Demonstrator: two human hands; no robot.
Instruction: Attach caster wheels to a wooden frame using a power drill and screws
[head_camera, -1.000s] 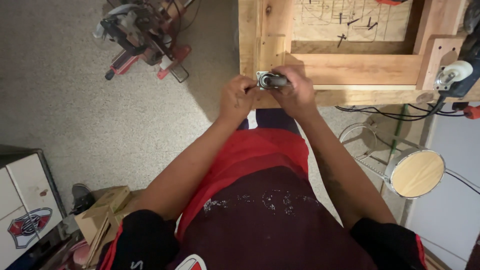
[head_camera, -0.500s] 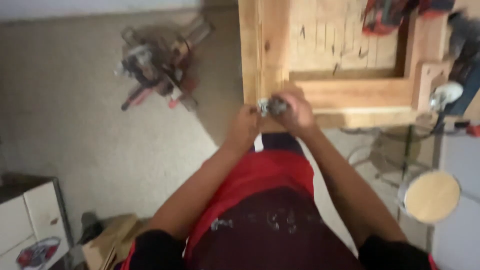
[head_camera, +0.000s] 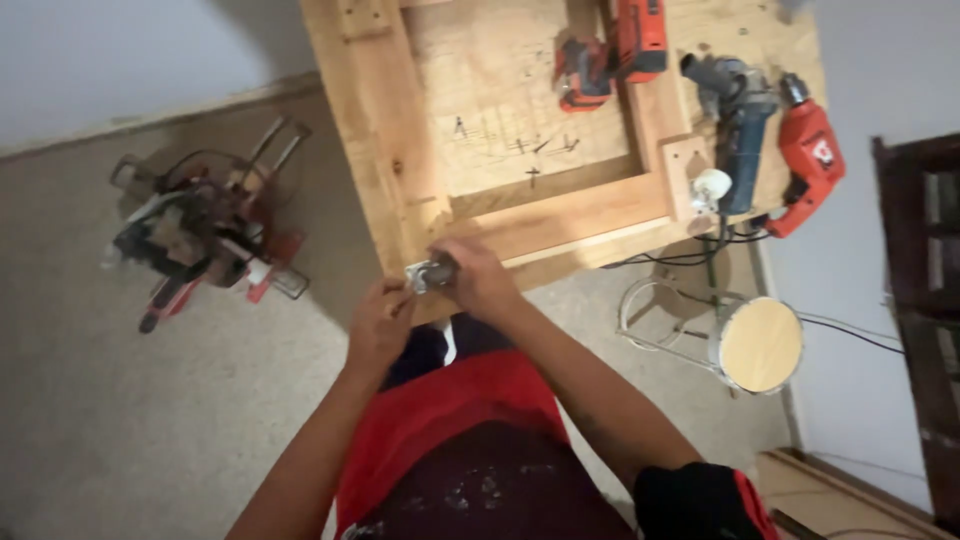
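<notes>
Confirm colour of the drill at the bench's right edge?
Red drill with a dark chuck; head view shows it best.

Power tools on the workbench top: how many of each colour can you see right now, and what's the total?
Red-and-black cordless drill: 1
Blue-grey angle grinder: 1
Red corded drill: 1
Total on the workbench: 3

Not counted: the small metal part held between the left hand and right hand at the bench edge, and the saw on the floor.

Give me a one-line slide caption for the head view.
Both hands, left hand and right hand, hold a small metal part at the wooden workbench edge.
</notes>
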